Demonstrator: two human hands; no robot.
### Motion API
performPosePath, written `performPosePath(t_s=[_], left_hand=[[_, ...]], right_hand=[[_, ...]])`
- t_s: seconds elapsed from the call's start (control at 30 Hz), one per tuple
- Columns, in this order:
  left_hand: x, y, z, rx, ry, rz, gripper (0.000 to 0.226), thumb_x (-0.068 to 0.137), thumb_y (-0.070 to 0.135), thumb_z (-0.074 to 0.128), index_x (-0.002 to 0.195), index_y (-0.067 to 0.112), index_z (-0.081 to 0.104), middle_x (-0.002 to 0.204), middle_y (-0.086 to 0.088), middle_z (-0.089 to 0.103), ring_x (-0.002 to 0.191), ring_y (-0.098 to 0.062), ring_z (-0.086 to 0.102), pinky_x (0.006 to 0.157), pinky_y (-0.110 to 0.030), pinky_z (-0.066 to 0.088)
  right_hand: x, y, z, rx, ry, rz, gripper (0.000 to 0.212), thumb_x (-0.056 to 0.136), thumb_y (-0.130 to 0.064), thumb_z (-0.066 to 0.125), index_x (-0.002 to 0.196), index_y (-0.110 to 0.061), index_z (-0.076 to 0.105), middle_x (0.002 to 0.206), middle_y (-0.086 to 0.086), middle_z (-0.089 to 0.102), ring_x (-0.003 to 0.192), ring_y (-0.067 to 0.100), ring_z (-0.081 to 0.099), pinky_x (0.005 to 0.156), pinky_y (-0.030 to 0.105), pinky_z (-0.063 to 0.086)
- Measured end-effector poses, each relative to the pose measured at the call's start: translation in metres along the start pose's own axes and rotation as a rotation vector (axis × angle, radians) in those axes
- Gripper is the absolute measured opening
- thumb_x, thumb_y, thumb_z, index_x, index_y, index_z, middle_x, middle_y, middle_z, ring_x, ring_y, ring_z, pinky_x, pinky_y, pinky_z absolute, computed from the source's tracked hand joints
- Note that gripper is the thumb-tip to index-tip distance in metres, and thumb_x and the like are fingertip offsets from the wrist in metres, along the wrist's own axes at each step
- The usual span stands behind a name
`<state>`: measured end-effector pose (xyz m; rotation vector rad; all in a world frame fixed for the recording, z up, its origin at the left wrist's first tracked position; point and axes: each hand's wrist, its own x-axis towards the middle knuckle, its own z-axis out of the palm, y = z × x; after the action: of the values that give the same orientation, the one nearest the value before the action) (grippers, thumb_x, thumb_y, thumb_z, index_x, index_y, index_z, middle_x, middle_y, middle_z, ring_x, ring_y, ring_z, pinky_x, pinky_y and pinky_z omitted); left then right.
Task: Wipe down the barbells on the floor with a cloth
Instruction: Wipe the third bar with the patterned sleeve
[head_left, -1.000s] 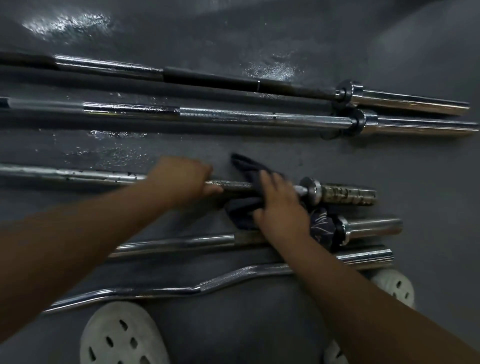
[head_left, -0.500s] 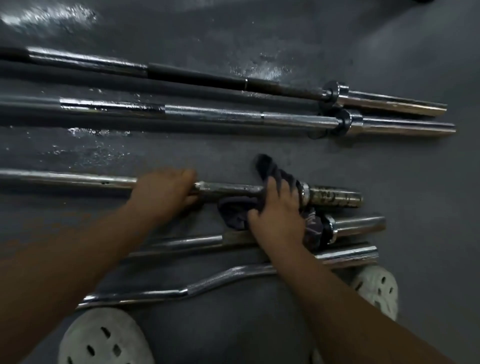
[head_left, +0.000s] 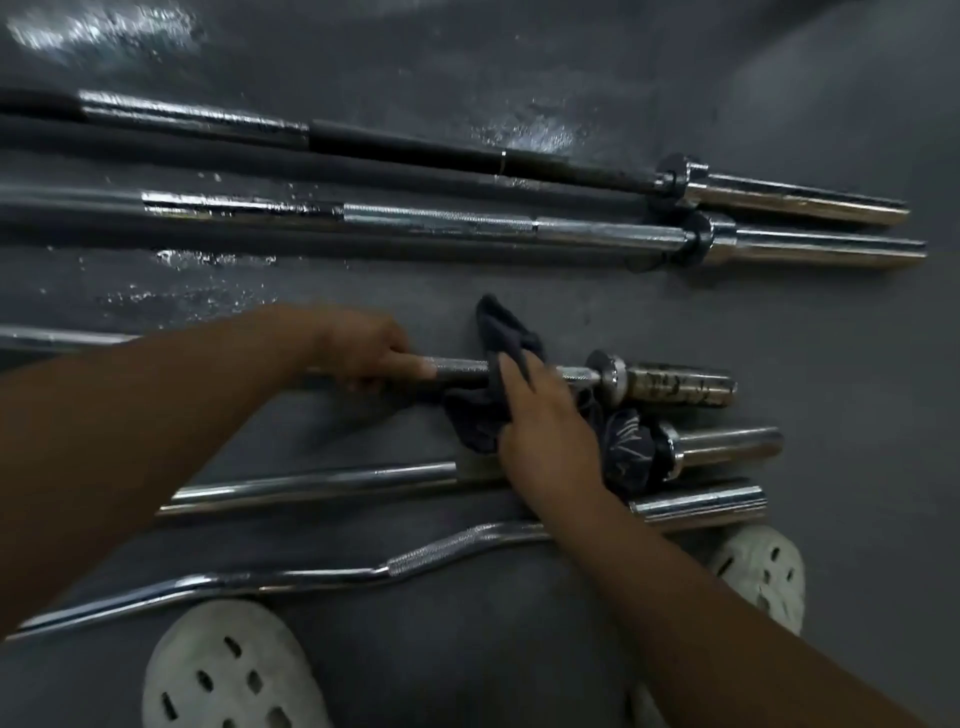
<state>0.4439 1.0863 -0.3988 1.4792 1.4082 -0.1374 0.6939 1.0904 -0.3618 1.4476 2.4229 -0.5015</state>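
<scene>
Several barbells lie side by side on the grey floor. The middle barbell (head_left: 670, 385) has a worn, tarnished sleeve at its right end. My left hand (head_left: 363, 348) is closed around its shaft. Just to the right, my right hand (head_left: 545, 431) presses a dark cloth (head_left: 498, 332) wrapped over the same shaft, a short way left of the collar. Part of the cloth hangs down below the bar and bunches against the collar of the straight bar (head_left: 322, 480) nearer to me. A curl bar (head_left: 415, 558) lies closest to me.
Two long barbells lie farther away, one with a black shaft (head_left: 415, 145) and one chrome (head_left: 441, 223). Wet patches (head_left: 182, 301) shine on the floor beside them. My two white perforated shoes (head_left: 228, 675) (head_left: 763, 571) stand just behind the curl bar.
My right hand has slid the cloth leftward off the collar onto the knurled shaft. My left hand has moved right along the bar, closer to the cloth.
</scene>
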Motion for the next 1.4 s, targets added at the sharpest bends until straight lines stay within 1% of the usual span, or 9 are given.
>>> performPosePath(t_s=[0.13, 0.23, 0.43, 0.53, 0.67, 0.9, 1.07, 1.23, 1.4], left_hand=[[-0.004, 0.004, 0.026, 0.464, 0.54, -0.014, 0.044, 0.094, 0.066, 0.038, 0.096, 0.025, 0.055, 0.098, -0.003, 0.065, 0.09, -0.029, 0.064, 0.064, -0.031, 0.039], [-0.013, 0.006, 0.065, 0.523, 0.811, 0.073, 0.047, 0.097, 0.057, 0.031, 0.092, 0.018, 0.057, 0.087, -0.009, 0.064, 0.076, -0.034, 0.065, 0.06, -0.037, 0.046], [0.004, 0.003, 0.003, 0.16, 0.335, 0.003, 0.042, 0.099, 0.06, 0.03, 0.091, 0.025, 0.052, 0.109, -0.013, 0.065, 0.089, -0.027, 0.058, 0.074, -0.03, 0.038], [0.005, -0.005, -0.001, 0.36, 0.478, -0.055, 0.049, 0.096, 0.067, 0.03, 0.098, 0.024, 0.053, 0.106, -0.011, 0.066, 0.092, -0.03, 0.062, 0.068, -0.032, 0.038], [-0.011, -0.02, 0.019, 0.554, 0.751, 0.086, 0.06, 0.088, 0.072, 0.031, 0.104, 0.019, 0.054, 0.095, -0.008, 0.066, 0.081, -0.032, 0.066, 0.062, -0.034, 0.046], [0.008, -0.007, -0.022, 0.589, 0.45, -0.117, 0.054, 0.091, 0.07, 0.04, 0.113, 0.022, 0.05, 0.117, -0.011, 0.066, 0.104, -0.032, 0.064, 0.068, -0.032, 0.036], [0.016, -0.013, -0.018, 0.411, 0.311, -0.124, 0.056, 0.089, 0.069, 0.045, 0.112, 0.02, 0.057, 0.116, -0.012, 0.066, 0.104, -0.032, 0.063, 0.073, -0.031, 0.039], [0.01, -0.013, -0.003, 0.213, 0.198, -0.072, 0.074, 0.078, 0.078, 0.037, 0.106, 0.015, 0.063, 0.102, -0.011, 0.07, 0.089, -0.027, 0.064, 0.079, -0.032, 0.05], [-0.008, -0.007, 0.014, 0.305, 0.375, -0.121, 0.058, 0.086, 0.076, 0.038, 0.104, 0.024, 0.056, 0.099, -0.006, 0.069, 0.086, -0.027, 0.064, 0.066, -0.032, 0.045]], right_hand=[[-0.008, 0.034, -0.003, -0.008, 0.2, 0.253, 0.066, 0.085, -0.025, 0.057, 0.148, -0.022, 0.037, 0.149, 0.01, 0.033, 0.129, 0.031, 0.036, 0.094, 0.043, 0.047], [-0.009, 0.003, 0.009, -0.05, 0.123, 0.348, 0.083, 0.084, -0.047, 0.057, 0.153, -0.015, 0.022, 0.145, 0.015, 0.029, 0.125, 0.034, 0.037, 0.091, 0.043, 0.047], [0.018, 0.01, -0.023, 0.019, 0.024, 0.049, 0.058, 0.086, -0.029, 0.06, 0.141, -0.028, 0.042, 0.128, 0.011, 0.042, 0.114, 0.035, 0.05, 0.084, 0.041, 0.048], [0.026, 0.038, -0.031, 0.081, 0.212, 0.149, 0.045, 0.086, -0.025, 0.06, 0.131, -0.027, 0.054, 0.132, 0.013, 0.044, 0.113, 0.038, 0.051, 0.088, 0.042, 0.049], [0.029, 0.015, -0.008, 0.295, 0.226, 0.414, 0.063, 0.092, -0.032, 0.056, 0.15, -0.027, 0.033, 0.149, 0.012, 0.033, 0.121, 0.039, 0.049, 0.093, 0.043, 0.047], [0.044, -0.012, -0.002, 0.216, 0.075, 0.087, 0.087, 0.086, -0.029, 0.063, 0.157, -0.032, 0.013, 0.144, 0.007, 0.038, 0.123, 0.036, 0.042, 0.098, 0.044, 0.043], [0.053, 0.019, -0.008, 0.425, 0.175, 0.412, 0.09, 0.082, -0.032, 0.069, 0.155, -0.031, 0.017, 0.144, 0.012, 0.032, 0.12, 0.037, 0.052, 0.094, 0.039, 0.047], [0.051, -0.005, -0.004, 0.432, -0.011, 0.313, 0.098, 0.08, -0.038, 0.072, 0.156, -0.037, 0.009, 0.149, 0.017, 0.022, 0.119, 0.039, 0.053, 0.097, 0.037, 0.045], [0.051, 0.031, -0.02, 0.371, 0.112, 0.41, 0.092, 0.08, -0.034, 0.072, 0.155, -0.029, 0.019, 0.143, 0.012, 0.031, 0.118, 0.037, 0.053, 0.093, 0.039, 0.046]])
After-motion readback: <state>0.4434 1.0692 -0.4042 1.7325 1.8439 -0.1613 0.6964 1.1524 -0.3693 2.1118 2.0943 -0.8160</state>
